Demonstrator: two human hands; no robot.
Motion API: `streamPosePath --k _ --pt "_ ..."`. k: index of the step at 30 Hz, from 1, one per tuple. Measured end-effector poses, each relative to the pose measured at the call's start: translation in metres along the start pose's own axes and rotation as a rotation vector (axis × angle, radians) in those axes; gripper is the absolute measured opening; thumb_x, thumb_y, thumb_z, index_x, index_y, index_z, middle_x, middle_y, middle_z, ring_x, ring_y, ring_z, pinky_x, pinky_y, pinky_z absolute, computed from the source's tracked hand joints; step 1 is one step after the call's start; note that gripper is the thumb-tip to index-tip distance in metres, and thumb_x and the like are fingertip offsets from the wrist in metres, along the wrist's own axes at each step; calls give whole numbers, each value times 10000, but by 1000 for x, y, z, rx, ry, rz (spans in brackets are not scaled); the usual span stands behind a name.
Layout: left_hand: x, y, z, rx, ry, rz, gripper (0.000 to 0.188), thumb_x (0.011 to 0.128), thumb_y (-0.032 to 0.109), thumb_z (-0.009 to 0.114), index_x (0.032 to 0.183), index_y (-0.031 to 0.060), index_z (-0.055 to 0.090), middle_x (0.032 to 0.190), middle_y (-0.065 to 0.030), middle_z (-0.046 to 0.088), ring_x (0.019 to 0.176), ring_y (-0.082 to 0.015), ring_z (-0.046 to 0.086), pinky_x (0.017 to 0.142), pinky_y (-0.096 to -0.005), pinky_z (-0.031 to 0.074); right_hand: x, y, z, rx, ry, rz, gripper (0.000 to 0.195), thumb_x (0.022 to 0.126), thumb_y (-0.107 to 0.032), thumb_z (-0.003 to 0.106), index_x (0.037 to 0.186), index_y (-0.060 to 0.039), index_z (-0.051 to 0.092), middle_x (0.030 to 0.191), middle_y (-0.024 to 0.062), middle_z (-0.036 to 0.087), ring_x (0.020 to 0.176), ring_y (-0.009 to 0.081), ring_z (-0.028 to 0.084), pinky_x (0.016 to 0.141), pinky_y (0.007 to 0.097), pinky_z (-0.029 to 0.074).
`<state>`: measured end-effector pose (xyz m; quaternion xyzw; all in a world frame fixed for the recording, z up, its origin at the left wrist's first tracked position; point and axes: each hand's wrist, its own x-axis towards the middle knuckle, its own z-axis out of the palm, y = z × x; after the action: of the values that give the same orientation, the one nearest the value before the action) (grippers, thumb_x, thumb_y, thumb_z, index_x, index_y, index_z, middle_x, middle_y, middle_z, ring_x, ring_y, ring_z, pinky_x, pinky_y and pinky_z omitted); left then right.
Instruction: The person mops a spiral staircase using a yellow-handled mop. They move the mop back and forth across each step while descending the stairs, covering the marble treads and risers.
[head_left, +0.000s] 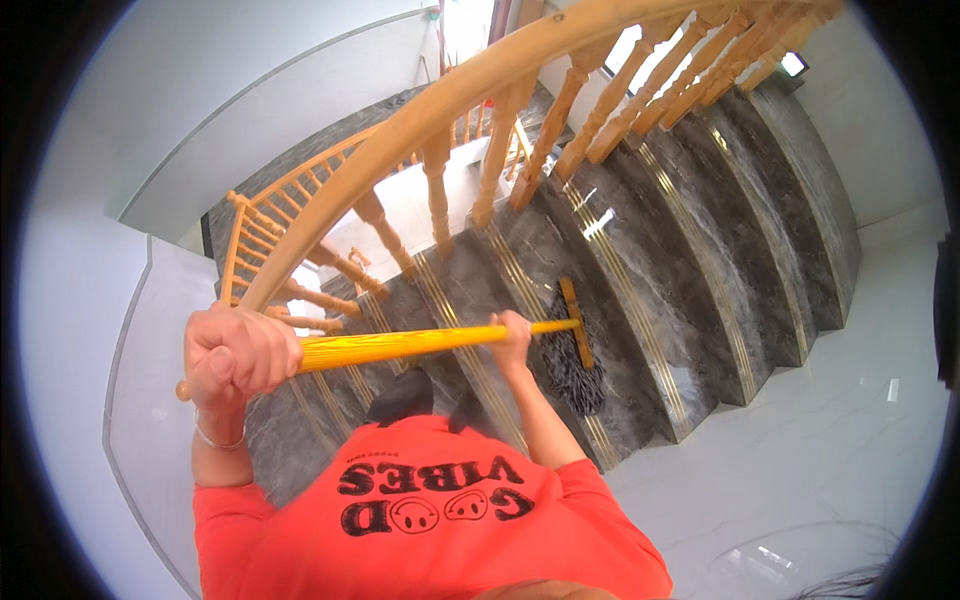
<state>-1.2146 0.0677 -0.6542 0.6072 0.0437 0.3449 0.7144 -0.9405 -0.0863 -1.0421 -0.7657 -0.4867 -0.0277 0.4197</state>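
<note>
My left hand (238, 351) is closed around the upper end of a mop's yellow handle (405, 344), close to the camera. Farther down the same pole, my right hand (512, 337) grips it near the mop head. A wooden crossbar (576, 322) joins the handle to dark grey mop strands (574, 375). The strands lie spread on a dark marble-patterned stair tread (622, 409), beside its gold-coloured strips. Part of the handle is hidden behind my fingers.
A curved wooden handrail (420, 127) with turned balusters (435, 187) borders the staircase. More steps (705, 217) run to the right, along a pale glossy wall (780, 450). My dark shoe (401, 397) is on the stairs. Another wooden railing (315, 172) stands beyond.
</note>
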Motion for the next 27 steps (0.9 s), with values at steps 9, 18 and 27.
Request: streamPosePath --k 9,18,27 --pt "102 -19 -52 212 144 36 448 974 174 487 545 115 374 440 -23 442 376 -130 403 523 -306 414 197 24 114 175 54 -62 181 749 -78 716 698 -45 545 699 165 584 709 398 589 638 465 456" --pt "112 -7 -47 371 193 29 463 1049 233 365 597 129 366 432 -11 393 372 -120 387 522 -314 432 202 16 103 150 -143 66 160 817 -176 688 805 -23 643 791 200 642 749 378 633 657 422 479" --pt "120 18 -18 240 225 -136 504 995 329 566 578 57 487 445 -4 400 381 -134 459 468 -275 412 142 21 41 221 -299 37 166 815 -88 663 800 1 523 651 103 465 618 168 447 597 352 443"
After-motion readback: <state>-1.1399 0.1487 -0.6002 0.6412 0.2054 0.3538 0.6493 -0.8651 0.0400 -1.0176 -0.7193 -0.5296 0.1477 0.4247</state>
